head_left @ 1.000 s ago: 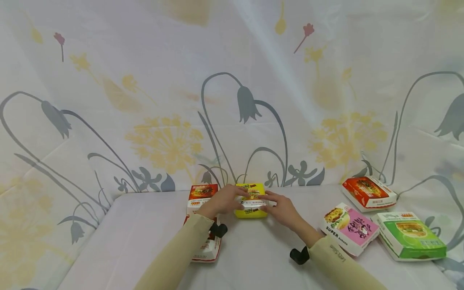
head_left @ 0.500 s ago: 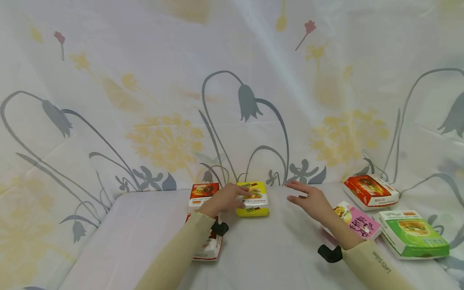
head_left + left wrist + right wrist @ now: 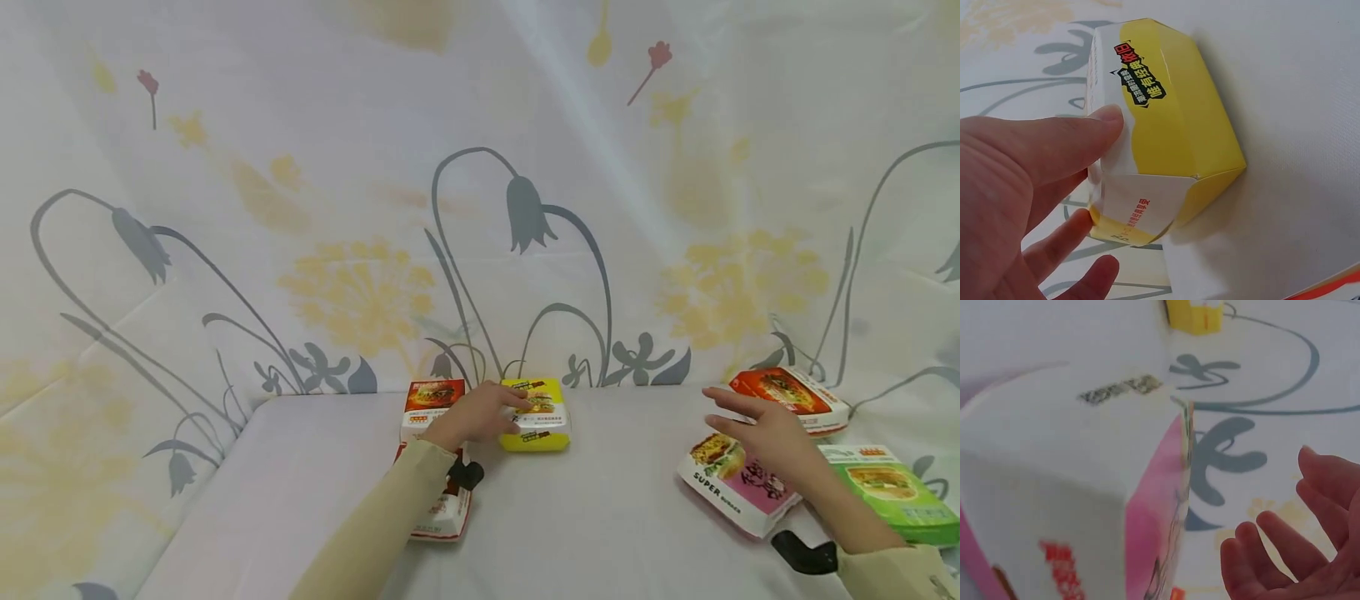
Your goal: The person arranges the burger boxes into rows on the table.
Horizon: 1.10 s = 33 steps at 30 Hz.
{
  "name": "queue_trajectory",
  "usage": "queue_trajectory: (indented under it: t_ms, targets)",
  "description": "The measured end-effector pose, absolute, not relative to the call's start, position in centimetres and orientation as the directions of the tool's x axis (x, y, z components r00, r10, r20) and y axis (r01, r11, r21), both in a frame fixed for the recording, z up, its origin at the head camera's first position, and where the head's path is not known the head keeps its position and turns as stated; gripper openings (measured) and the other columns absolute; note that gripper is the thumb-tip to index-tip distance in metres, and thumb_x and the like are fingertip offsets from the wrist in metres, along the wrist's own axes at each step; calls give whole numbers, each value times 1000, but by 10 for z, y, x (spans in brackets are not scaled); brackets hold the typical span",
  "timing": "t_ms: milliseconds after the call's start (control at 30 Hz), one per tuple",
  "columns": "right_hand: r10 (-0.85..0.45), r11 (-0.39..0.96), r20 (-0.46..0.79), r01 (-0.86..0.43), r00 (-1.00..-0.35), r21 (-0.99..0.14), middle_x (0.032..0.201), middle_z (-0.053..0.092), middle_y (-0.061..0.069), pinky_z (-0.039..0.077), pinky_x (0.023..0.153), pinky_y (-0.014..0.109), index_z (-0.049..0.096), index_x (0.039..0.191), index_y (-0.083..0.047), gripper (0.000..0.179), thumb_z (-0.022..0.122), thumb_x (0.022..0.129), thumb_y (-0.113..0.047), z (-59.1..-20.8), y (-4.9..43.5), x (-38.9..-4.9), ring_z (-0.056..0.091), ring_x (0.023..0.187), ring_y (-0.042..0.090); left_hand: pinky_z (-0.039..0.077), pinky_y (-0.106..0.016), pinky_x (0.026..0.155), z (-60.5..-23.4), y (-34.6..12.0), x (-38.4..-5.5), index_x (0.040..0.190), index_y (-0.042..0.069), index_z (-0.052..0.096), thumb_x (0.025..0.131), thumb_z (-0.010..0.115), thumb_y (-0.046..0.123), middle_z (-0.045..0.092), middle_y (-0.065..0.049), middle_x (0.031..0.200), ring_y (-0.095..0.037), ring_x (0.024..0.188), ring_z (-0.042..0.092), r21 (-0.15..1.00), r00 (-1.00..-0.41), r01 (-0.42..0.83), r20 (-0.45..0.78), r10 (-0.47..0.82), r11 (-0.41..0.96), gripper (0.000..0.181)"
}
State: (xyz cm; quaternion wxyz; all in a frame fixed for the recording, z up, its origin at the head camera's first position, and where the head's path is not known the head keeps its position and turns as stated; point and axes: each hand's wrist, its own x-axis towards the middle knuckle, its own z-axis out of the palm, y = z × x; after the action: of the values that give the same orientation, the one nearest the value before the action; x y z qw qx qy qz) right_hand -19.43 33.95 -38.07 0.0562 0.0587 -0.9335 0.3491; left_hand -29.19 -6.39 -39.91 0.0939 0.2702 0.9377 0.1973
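Note:
A yellow-and-white burger box [image 3: 543,440] sits at the back middle of the table. My left hand [image 3: 480,414] rests on its left side. In the left wrist view the thumb [image 3: 1100,128] lies against the upper edge of the box [image 3: 1179,125], and the fingers spread loosely beside it. My right hand [image 3: 776,442] hovers with loosely extended fingers over a pink-and-white burger box [image 3: 738,496], holding nothing. In the right wrist view this pink box [image 3: 1054,481] stands apart from the fingers.
Left of the yellow box stands a red-and-white burger box [image 3: 431,396], with another red-and-white one [image 3: 446,517] in front of it, partly behind my left arm. At the right are a red box [image 3: 795,392] and a green box [image 3: 892,496]. A flowered cloth [image 3: 360,167] hangs behind.
My right hand has left the yellow box and moved right, to above the pink box. The left hand has stayed at the yellow box. The head view has shifted slightly right.

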Motion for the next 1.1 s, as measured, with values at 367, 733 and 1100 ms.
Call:
queue_trajectory:
  t_ms: [367, 733, 1100]
  targets:
    - [-34, 844, 45, -53, -998, -533, 132, 45, 45, 46, 80, 63, 51, 142, 1, 67, 66, 94, -44, -386, 391, -181, 51, 111, 58, 40, -36, 108, -399, -65, -295, 129, 24, 70, 89, 76, 17, 53, 11, 144, -20, 139, 40, 488, -835, 458, -50, 548, 743, 41]
    - [-96, 843, -29, -66, -995, -534, 132, 46, 43, 41, 84, 66, 53, 140, 2, 65, 67, 94, -42, -397, 402, -183, 48, 114, 58, 39, -35, 107, -398, -64, -296, 129, 26, 70, 89, 76, 19, 52, 13, 145, -19, 139, 40, 477, -833, 464, -52, 551, 747, 41]
    - [-119, 836, -44, -76, -992, -543, 128, 53, 40, 44, 84, 61, 54, 138, 3, 64, 71, 92, -37, -406, 401, -183, 54, 109, 49, 38, -36, 109, -399, -64, -295, 130, 25, 69, 89, 76, 20, 52, 12, 145, -19, 139, 39, 463, -829, 464, -71, 554, 755, 41]
